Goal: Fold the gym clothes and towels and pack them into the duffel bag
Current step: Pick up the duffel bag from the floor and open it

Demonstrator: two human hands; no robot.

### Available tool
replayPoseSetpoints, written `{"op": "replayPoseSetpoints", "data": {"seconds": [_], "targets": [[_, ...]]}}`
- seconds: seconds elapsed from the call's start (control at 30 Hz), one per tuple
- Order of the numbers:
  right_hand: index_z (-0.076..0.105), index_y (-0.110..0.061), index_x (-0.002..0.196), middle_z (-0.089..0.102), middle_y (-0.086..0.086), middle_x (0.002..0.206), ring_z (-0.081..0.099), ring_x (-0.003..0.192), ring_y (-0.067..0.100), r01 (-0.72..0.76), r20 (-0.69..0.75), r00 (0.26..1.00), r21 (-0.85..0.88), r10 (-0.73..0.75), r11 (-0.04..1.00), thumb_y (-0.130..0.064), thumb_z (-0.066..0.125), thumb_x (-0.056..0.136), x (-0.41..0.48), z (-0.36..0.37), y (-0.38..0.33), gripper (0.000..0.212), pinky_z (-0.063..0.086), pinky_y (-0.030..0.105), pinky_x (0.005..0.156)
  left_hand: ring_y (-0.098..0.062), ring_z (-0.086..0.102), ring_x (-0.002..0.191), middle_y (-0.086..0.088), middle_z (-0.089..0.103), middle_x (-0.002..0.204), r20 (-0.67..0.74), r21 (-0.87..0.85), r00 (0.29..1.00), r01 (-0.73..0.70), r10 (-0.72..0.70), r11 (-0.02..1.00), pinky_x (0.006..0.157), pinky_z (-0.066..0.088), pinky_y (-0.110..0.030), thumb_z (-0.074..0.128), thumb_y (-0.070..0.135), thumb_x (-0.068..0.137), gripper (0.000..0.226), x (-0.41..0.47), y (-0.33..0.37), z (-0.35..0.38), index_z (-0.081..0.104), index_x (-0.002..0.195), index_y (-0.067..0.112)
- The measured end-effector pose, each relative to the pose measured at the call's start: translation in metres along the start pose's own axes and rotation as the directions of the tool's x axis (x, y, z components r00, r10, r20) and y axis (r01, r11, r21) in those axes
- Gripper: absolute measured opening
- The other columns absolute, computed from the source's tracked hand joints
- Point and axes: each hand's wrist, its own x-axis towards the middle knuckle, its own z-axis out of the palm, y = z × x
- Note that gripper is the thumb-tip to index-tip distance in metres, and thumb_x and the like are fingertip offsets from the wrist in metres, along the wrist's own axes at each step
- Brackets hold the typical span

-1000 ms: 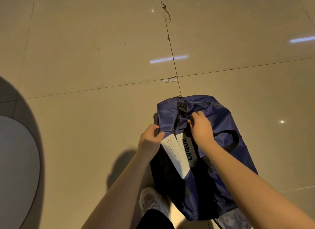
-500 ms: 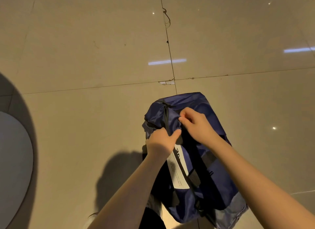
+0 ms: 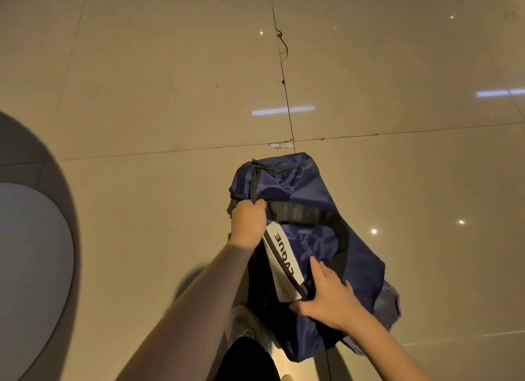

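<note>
The person's left hand (image 3: pixel 247 218) is curled tight round the top of a navy blue nylon duffel bag (image 3: pixel 306 193), gripping it where the black webbing strap (image 3: pixel 306 213) meets the black zipper (image 3: pixel 255 179). The right hand (image 3: pixel 326 295) lies lower on the bag's side with its fingers spread and nearly straight, holding nothing, its thumb just under the lower corner of a white rectangular tag with black lettering (image 3: pixel 279 253). The bag hangs lengthwise in front of the person's legs, its far end just short of a joint in the glossy beige floor tiles (image 3: pixel 142 82) (whether its underside touches the tile cannot be told). A fold of grey fabric (image 3: pixel 389 304) sticks out at the bag's near right edge. Bare tile spreads beyond the bag and to its right. At the left edge of the view is a pale rounded surface (image 3: pixel 28 267), well apart from the bag. A white shoe (image 3: pixel 241 324) shows beneath the left forearm.
</note>
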Motion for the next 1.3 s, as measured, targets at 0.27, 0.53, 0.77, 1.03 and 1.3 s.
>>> {"op": "replayPoseSetpoints", "data": {"seconds": [0.27,0.53,0.77,1.03,1.3], "targets": [[0.05,-0.024,0.119,0.061,-0.002,0.118,0.054,0.113,0.02,0.067,-0.202,0.969,-0.336,-0.141,0.939,-0.023,0.043,0.09,-0.008,-0.009,-0.036,0.03,0.026,0.043,0.108,-0.039,0.06,0.094,-0.022,0.062,0.098,-0.041,-0.174,0.994,0.092,-0.1,0.981,0.073,0.041,-0.035,0.051,0.017,0.093,0.015,-0.018,0.013,-0.029,0.055,0.089,0.003],[0.059,-0.015,0.091,0.065,0.005,0.09,0.06,0.081,0.022,0.213,-0.517,0.823,-0.103,-0.235,0.972,-0.017,0.05,0.091,-0.028,-0.038,-0.052,0.01,0.047,0.033,0.066,-0.025,0.045,0.068,-0.008,0.046,0.069,-0.122,-0.225,0.989,0.055,-0.084,0.973,0.061,0.034,-0.032,0.049,0.013,0.092,0.024,-0.039,0.038,-0.079,0.043,0.069,0.012],[0.065,-0.015,0.096,0.068,0.001,0.085,0.061,0.073,0.016,0.351,-0.7,0.65,-0.068,-0.295,0.934,-0.012,0.058,0.089,-0.088,-0.087,-0.102,0.011,0.038,0.02,0.058,-0.023,0.045,0.067,-0.008,0.048,0.073,-0.206,-0.312,0.978,-0.043,-0.024,0.949,0.068,0.04,-0.034,0.047,0.013,0.092,0.018,-0.086,0.089,-0.144,0.048,0.074,0.013],[0.066,-0.006,0.094,0.064,0.005,0.071,0.055,0.056,0.022,0.516,-0.858,0.383,-0.109,-0.342,0.85,0.004,0.061,0.08,-0.181,-0.142,-0.175,0.018,0.032,0.023,0.047,-0.025,0.051,0.098,-0.004,0.053,0.098,-0.224,-0.408,0.967,-0.206,0.121,0.889,0.101,0.042,-0.043,0.043,0.038,0.097,0.033,-0.195,0.163,-0.219,0.051,0.118,0.013],[0.064,-0.002,0.085,0.053,0.004,0.059,0.039,0.046,0.009,0.67,-0.919,0.062,-0.25,-0.389,0.699,-0.007,0.045,0.076,-0.307,-0.204,-0.241,0.022,0.022,0.013,0.045,-0.027,0.02,0.144,-0.003,0.017,0.158,-0.202,-0.047,0.829,-0.54,0.521,0.84,0.115,0.023,-0.045,0.052,0.038,0.094,0.077,-0.32,0.182,-0.275,0.003,0.152,0.026]]}}
